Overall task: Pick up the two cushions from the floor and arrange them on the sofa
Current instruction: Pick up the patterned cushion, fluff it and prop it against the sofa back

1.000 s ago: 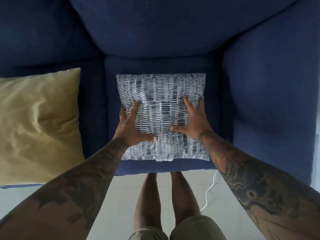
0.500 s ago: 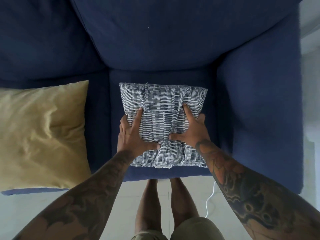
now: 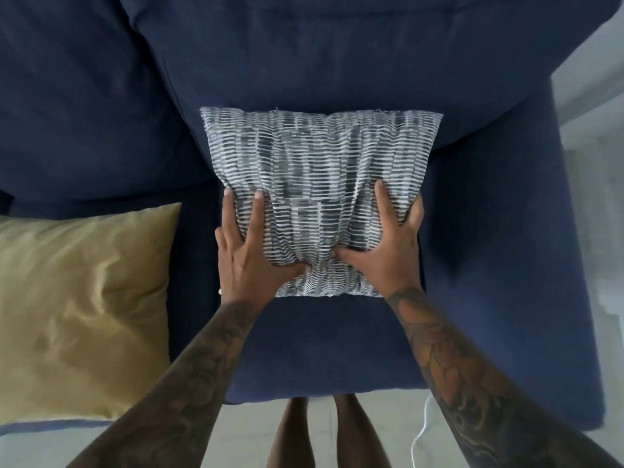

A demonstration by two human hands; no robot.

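So you've got both hands on the patterned cushion (image 3: pixel 317 184), which sits on the sofa (image 3: pixel 489 231) seat at the right end, its top edge leaning against the backrest and the armrest just to its right. Your left hand (image 3: pixel 250 255) lies flat on the lower left part, fingers spread and pointing up, thumb pressed into the fabric near the bottom middle. Your right hand (image 3: pixel 388 244) mirrors it on the lower right, fingers curling around the cushion's right edge. Both thumbs nearly meet, and the fabric bunches up between them, so each grip is closed on that cushion. The yellow cushion (image 3: pixel 84 305) lies flat on the seat to the left, apart from the patterned one, its front corner hanging over the seat edge. Your legs and a white cable (image 3: pixel 420 430) show on the floor (image 3: pixel 33 447) below.
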